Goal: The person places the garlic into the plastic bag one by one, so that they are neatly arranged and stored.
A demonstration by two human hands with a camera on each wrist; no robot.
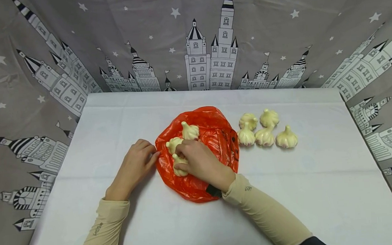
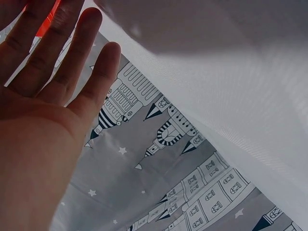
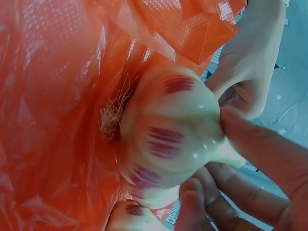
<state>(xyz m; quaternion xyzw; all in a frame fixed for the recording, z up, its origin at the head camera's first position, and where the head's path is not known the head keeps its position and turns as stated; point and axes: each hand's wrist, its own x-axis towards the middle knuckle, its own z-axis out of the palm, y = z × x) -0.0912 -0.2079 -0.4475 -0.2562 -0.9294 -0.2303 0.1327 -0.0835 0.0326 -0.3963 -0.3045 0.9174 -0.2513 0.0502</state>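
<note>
A red plastic bag (image 1: pixel 199 190) lies spread on the table with its mouth open. My right hand (image 1: pixel 201 161) grips a garlic bulb (image 3: pixel 163 130) over the bag, thumb on one side and fingers on the other. That bulb is pale yellow with purple streaks and a tuft of dry roots. Two more garlic bulbs lie in the bag beyond my fingers, one near the back (image 1: pixel 190 131) and one at the left (image 1: pixel 174 144). At the bag's left rim, my left hand (image 1: pixel 136 164) pinches the plastic; its other fingers stretch out in the left wrist view.
Several garlic bulbs (image 1: pixel 264 136) stand grouped on the white table (image 1: pixel 303 198), just right of the bag. A grey cloth (image 1: pixel 164 24) printed with castles and stars hangs behind the table and down its sides.
</note>
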